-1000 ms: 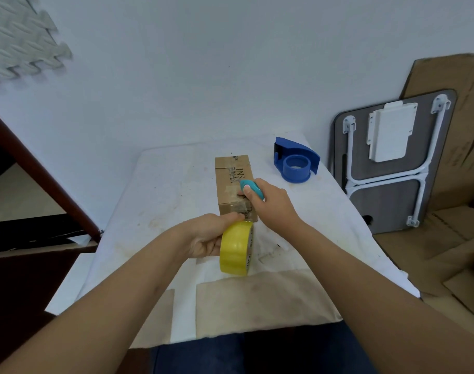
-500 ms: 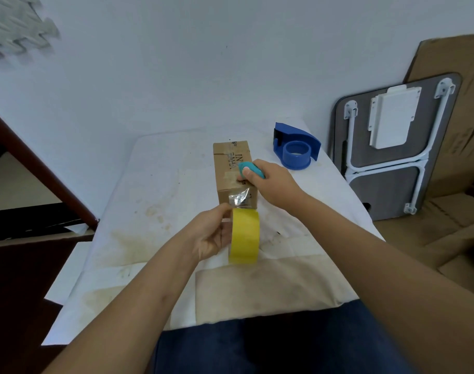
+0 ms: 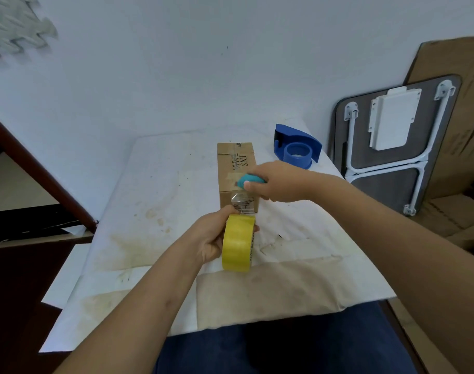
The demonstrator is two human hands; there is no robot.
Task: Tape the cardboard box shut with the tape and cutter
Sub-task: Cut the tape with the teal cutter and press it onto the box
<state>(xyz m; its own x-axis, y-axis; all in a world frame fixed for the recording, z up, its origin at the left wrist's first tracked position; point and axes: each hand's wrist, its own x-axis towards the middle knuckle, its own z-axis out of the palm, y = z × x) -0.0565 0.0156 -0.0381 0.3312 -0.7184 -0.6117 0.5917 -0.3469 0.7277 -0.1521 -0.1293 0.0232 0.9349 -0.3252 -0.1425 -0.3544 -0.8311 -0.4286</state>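
A small brown cardboard box point(image 3: 234, 163) lies lengthwise on the white stained table point(image 3: 160, 190). My left hand point(image 3: 211, 236) grips a yellow tape roll point(image 3: 238, 246) just in front of the box's near end. A clear strip of tape point(image 3: 241, 203) runs from the roll up onto that near end. My right hand point(image 3: 279, 182) holds a small teal cutter point(image 3: 250, 180) and rests on the box's top near its front edge, thumb pressing down.
A blue tape dispenser point(image 3: 296, 147) stands at the table's back right. A folded grey table with white legs point(image 3: 392, 141) and flat cardboard sheets point(image 3: 462, 109) lean against the wall on the right. A dark wooden frame point(image 3: 38, 168) stands left.
My left hand has drawn the roll toward me and turned it upright, pulling out a short clear strip. My right hand has slid from the box's near end onto its top.
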